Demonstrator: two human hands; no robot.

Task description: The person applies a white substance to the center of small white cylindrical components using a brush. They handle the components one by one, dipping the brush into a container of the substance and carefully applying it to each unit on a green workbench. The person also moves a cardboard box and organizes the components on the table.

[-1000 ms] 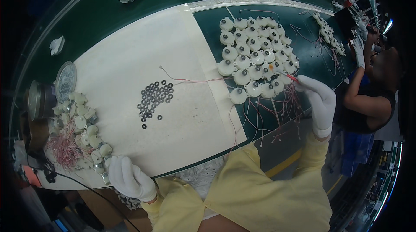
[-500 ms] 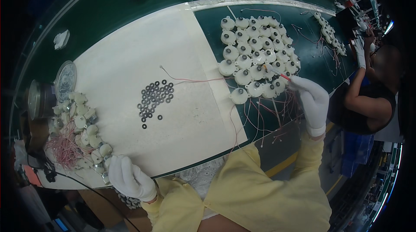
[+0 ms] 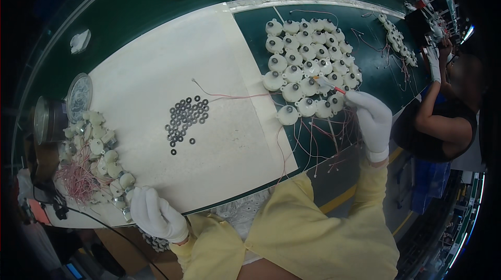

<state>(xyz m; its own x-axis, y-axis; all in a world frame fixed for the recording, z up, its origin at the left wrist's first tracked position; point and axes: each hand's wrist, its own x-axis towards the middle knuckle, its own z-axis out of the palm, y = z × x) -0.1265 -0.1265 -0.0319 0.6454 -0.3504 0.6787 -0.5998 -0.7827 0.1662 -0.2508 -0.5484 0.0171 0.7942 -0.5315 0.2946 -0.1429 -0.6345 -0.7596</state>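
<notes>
- Firstly, nearest in, the gloved left hand (image 3: 156, 214) lies at the table's front edge, fingers together and slightly bent, just beside a heap of wired parts (image 3: 97, 147); its palm is hidden, so I cannot tell whether it grips anything.
- Loose black rings (image 3: 180, 119) lie on the white sheet (image 3: 151, 71), well apart from both hands (a dragging sleeve could scatter them).
- Across to the right, the gloved right hand (image 3: 369, 120) reaches forward, forearm rising from the lower edge, fingertips pinched narrowly on a thin brush (image 3: 340, 91).
- Pink leads (image 3: 350, 123) trail beneath those fingers; a raised wrist should avoid snagging them.
- That brush slants up and leftward, its tip over a dark-hubbed housing among the rows of pale housings (image 3: 294, 74); contact is too small to confirm.
- Since the housings sit so close, a light, short stroke, one hub at a time, should suit, without nudging neighbours.
- Farther right, a co-worker's gloved hand (image 3: 433, 63) works at other things.
</notes>
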